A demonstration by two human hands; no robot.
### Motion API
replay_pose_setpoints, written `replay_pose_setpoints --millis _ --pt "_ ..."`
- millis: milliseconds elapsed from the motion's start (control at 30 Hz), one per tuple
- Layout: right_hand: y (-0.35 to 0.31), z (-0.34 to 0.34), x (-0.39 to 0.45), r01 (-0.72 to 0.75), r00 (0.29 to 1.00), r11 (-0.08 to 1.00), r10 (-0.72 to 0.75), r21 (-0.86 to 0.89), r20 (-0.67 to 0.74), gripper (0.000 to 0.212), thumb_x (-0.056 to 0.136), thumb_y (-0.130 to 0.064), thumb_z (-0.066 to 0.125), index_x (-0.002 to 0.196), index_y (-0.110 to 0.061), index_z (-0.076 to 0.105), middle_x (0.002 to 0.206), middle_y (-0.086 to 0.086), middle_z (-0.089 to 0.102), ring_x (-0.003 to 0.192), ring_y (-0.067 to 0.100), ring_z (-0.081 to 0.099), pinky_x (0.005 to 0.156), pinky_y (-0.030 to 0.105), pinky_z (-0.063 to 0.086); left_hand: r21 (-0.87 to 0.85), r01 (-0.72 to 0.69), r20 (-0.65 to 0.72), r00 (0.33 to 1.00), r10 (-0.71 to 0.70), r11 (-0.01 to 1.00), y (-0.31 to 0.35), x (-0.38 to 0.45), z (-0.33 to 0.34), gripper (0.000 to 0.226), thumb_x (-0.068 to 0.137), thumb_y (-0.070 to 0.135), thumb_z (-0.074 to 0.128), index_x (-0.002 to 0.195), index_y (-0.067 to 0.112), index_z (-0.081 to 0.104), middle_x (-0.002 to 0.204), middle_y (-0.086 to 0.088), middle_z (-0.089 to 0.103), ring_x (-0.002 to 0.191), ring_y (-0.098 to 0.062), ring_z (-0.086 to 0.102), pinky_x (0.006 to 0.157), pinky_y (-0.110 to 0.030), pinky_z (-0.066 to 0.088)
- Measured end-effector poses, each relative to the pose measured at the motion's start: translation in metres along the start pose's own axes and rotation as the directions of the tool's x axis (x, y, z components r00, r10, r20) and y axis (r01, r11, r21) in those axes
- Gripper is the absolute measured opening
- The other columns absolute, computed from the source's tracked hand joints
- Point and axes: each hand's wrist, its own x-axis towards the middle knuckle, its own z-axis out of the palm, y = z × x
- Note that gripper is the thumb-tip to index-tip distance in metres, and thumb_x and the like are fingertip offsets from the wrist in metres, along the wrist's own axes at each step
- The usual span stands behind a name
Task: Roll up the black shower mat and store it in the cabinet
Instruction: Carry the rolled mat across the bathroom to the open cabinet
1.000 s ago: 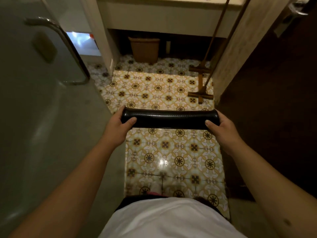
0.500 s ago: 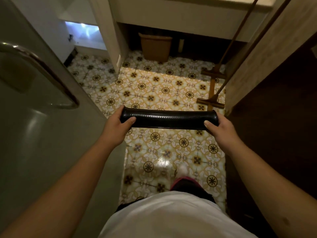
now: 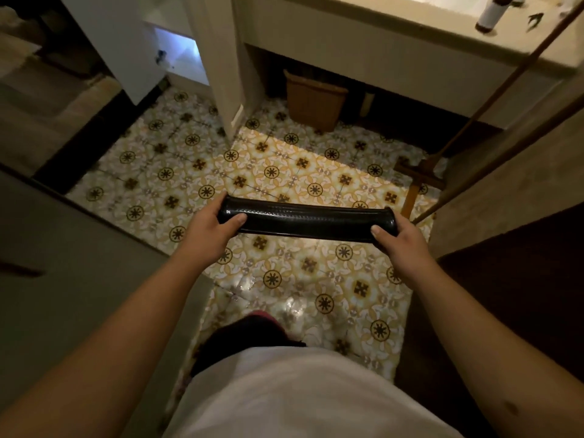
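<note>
The black shower mat point(image 3: 308, 221) is rolled into a tight glossy tube and held level in the air above the patterned tile floor. My left hand point(image 3: 210, 230) grips its left end, thumb on top. Its right end is clasped by my right hand point(image 3: 399, 243). A white cabinet point(image 3: 126, 42) stands at the far left with its door swung open, showing a lit shelf point(image 3: 178, 52) inside.
A grey glass door panel point(image 3: 79, 263) fills the left side. A brown waste bin point(image 3: 313, 99) sits under the vanity counter point(image 3: 379, 30). Two long-handled wooden squeegees point(image 3: 420, 175) lean at the right by a wall. A bottle point(image 3: 489, 11) stands on the counter.
The view has advanced and tilted up: the cabinet and the counter top have come into sight, and the door handle has left the frame. Both hands keep the same grip on the rolled mat.
</note>
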Motion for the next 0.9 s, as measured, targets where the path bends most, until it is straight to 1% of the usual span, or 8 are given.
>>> replay_pose_setpoints --millis 100,200,300,433,567,733,800,900 --pt "-0.011 -0.005 0.035 0.034 0.999 0.998 -0.033 -0.048 0.027 0.028 0.095 -0.020 0.062 0.122 -0.027 0.060 0.108 -0.014 0.067 0.101 0.007 0.063 0.084 0.028 0.052 -0.009 0.019 -0.038 0.999 -0.019 1.000 0.004 0.019 0.003 0.053 0.091 0.027 0.063 0.140 0.022 0.044 0.119 -0.001 0.058 0.081 0.002 0.061 0.074 -0.041 0.057" --pt "-0.025 0.002 0.072 0.030 0.997 0.997 -0.025 -0.072 0.072 0.024 0.095 -0.019 0.062 0.111 -0.038 0.061 0.102 -0.018 0.067 0.095 0.002 0.064 0.077 0.022 0.049 -0.057 0.077 -0.054 0.995 -0.080 0.995 0.006 0.044 -0.002 0.063 0.091 0.026 0.064 0.147 0.020 0.037 0.125 -0.001 0.056 0.097 -0.004 0.061 0.081 -0.034 0.057" --pt "-0.044 0.019 0.108 0.033 0.995 0.995 -0.024 -0.092 0.094 0.032 0.094 -0.020 0.062 0.095 -0.052 0.063 0.099 -0.021 0.068 0.091 -0.006 0.064 0.082 0.023 0.051 -0.101 0.112 -0.098 0.988 -0.122 0.989 0.005 0.073 -0.011 0.060 0.090 0.022 0.065 0.145 0.016 0.040 0.126 -0.004 0.056 0.110 -0.018 0.058 0.094 -0.044 0.052" --pt "-0.070 0.037 0.160 0.067 0.991 0.991 -0.052 -0.120 0.125 0.033 0.094 -0.018 0.063 0.101 -0.051 0.062 0.096 -0.028 0.068 0.089 -0.013 0.061 0.071 0.006 0.046 -0.109 0.141 -0.153 0.976 -0.157 0.984 0.004 0.121 -0.024 0.062 0.090 0.020 0.064 0.146 0.016 0.036 0.124 -0.001 0.052 0.105 -0.015 0.058 0.086 -0.033 0.054" --pt "-0.097 0.056 0.212 0.086 0.980 0.988 -0.062 -0.125 0.189 0.043 0.096 -0.017 0.061 0.138 -0.014 0.052 0.122 0.004 0.064 0.106 0.018 0.061 0.088 0.035 0.049 -0.071 0.115 -0.183 0.975 -0.126 0.991 0.007 0.163 -0.046 0.057 0.091 0.019 0.063 0.143 0.009 0.041 0.126 -0.012 0.056 0.105 -0.020 0.059 0.086 -0.037 0.055" --pt "-0.135 0.090 0.267 0.126 0.953 0.989 -0.099 -0.077 0.285 0.030 0.095 -0.013 0.061 0.119 -0.030 0.062 0.111 -0.004 0.068 0.102 0.016 0.065 0.086 0.031 0.052 -0.078 0.147 -0.287 0.944 -0.163 0.986 0.009 0.200 -0.076 0.056 0.091 0.017 0.063 0.142 0.008 0.042 0.117 -0.005 0.057 0.095 -0.014 0.059 0.061 -0.005 0.047" --pt "-0.146 0.106 0.292 0.139 0.937 0.988 -0.109 -0.067 0.331 0.031 0.095 -0.013 0.061 0.115 -0.037 0.061 0.110 -0.008 0.068 0.100 0.011 0.066 0.085 0.029 0.052 -0.133 0.145 -0.306 0.935 -0.180 0.980 0.007 0.211 -0.087 0.054 0.091 0.016 0.063 0.141 0.011 0.043 0.109 0.004 0.058 0.097 -0.012 0.060 0.066 -0.012 0.052" --pt "-0.161 0.132 0.334 0.159 0.904 0.983 -0.108 -0.090 0.414 0.032 0.095 -0.013 0.061 0.124 -0.027 0.061 0.111 -0.006 0.068 0.105 0.015 0.065 0.091 0.032 0.052 -0.205 0.197 -0.333 0.907 -0.258 0.959 -0.002 0.225 -0.102 0.057 0.091 0.018 0.063 0.143 0.011 0.041 0.123 -0.006 0.057 0.105 -0.018 0.061 0.081 -0.029 0.056"
